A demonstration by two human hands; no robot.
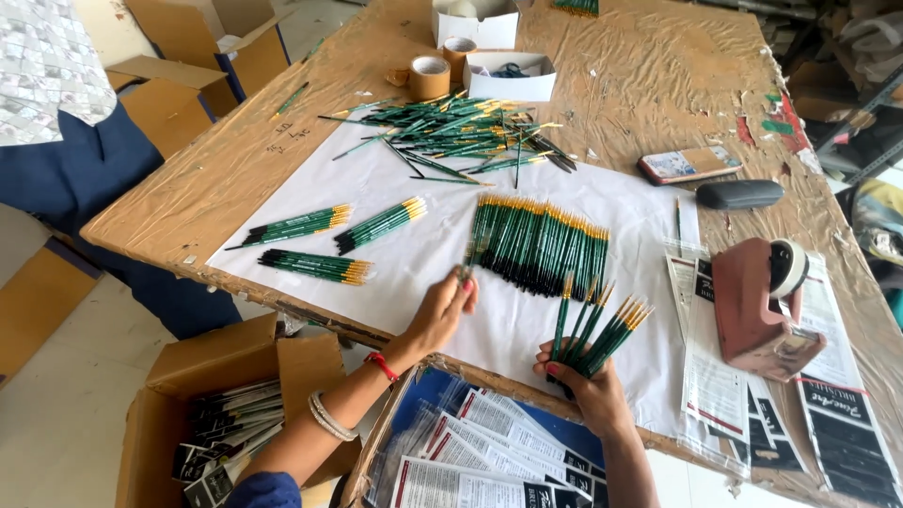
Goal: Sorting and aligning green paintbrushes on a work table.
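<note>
Your right hand (591,388) grips a fanned bunch of green-handled paintbrushes (594,329), fingers wrapped shut around the dark bristle ends so the yellow tips spread upward, probably to keep them easy to count. Your left hand (442,310) reaches to the near left corner of the laid-out row of brushes (538,243), fingertips pinched on a single brush (467,268) there.

Take that row as your landmark. It lies side by side on a white paper sheet (414,273), likely to keep the brushes from rolling. Left of it sit three small bundles (320,240), each held together. Beyond it a loose heap of brushes (461,136) sprawls unsorted, and farther still stand two rolls of brown tape (431,75) and open white boxes (508,75). Right of it are a reddish tape dispenser (762,310), a dark case (738,194) and printed sleeves (715,376).

The table (649,75) is wrapped in crinkled brown plastic. Cardboard cartons (226,376) stand on the pale floor below.
</note>
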